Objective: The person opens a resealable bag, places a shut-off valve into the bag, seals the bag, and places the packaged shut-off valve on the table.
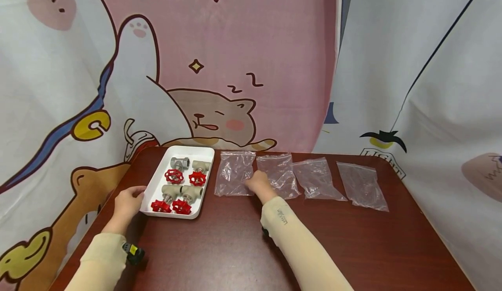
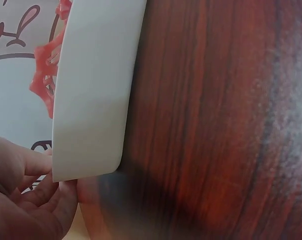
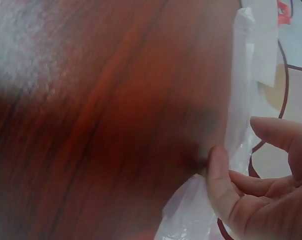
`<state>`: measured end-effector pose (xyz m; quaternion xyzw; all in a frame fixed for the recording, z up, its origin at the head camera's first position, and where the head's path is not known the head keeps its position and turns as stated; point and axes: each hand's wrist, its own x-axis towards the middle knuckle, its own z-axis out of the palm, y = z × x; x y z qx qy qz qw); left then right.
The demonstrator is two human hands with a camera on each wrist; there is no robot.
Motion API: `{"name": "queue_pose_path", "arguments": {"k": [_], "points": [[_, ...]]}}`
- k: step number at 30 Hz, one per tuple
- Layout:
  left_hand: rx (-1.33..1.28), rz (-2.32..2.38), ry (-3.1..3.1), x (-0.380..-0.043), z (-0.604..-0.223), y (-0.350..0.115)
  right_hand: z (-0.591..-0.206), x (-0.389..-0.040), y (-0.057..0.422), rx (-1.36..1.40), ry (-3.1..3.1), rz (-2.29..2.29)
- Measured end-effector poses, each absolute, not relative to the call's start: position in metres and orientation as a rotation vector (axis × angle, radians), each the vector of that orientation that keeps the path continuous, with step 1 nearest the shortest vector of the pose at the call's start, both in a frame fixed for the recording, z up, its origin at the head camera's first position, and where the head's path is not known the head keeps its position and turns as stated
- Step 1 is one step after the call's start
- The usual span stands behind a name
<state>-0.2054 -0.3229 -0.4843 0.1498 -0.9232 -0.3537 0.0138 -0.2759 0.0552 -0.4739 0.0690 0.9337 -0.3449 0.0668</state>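
A white tray (image 1: 154, 189) on the left of the table holds several pipe valves with red handwheels (image 1: 174, 176). One valve body is metallic grey (image 1: 180, 163); the others are beige (image 1: 192, 192). My left hand (image 1: 127, 204) grips the tray's near left corner, thumb at the rim and fingers against the wall (image 2: 91, 100). Just right of the tray lies a clear zip bag (image 1: 234, 175). At that bag's right edge is my right hand (image 1: 259, 184), its fingertips touching the plastic (image 3: 239, 90) and the thumb standing apart from the index finger.
Further right, more clear zip bags lie in a row: a second one (image 1: 279, 175), a third (image 1: 319, 180) and a last one (image 1: 362, 186). The dark reddish table (image 1: 211, 247) backs onto a hanging cartoon cloth (image 1: 274, 64).
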Motion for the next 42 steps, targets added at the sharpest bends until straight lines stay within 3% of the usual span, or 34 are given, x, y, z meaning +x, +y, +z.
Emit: {"name": "queue_pose_path", "arguments": {"k": [14, 22, 29, 42], "points": [[0.451, -1.085, -2.871, -0.205, -0.486, -0.323, -0.477, -0.279, 0.050, 0.277, 2.922, -1.130], [0.448, -1.091, -2.872, -0.205, -0.486, -0.323, -0.479, -0.284, 0.053, 0.379, 2.510, -1.785], [0.450, -1.086, -2.878, -0.206, -0.487, -0.325, -0.478, -0.282, 0.058, 0.341, 2.311, -2.029], [0.490, -1.140, -2.883, -0.205, -0.488, -0.325, -0.467, -0.271, 0.078, 0.256, 2.294, -2.062]]}}
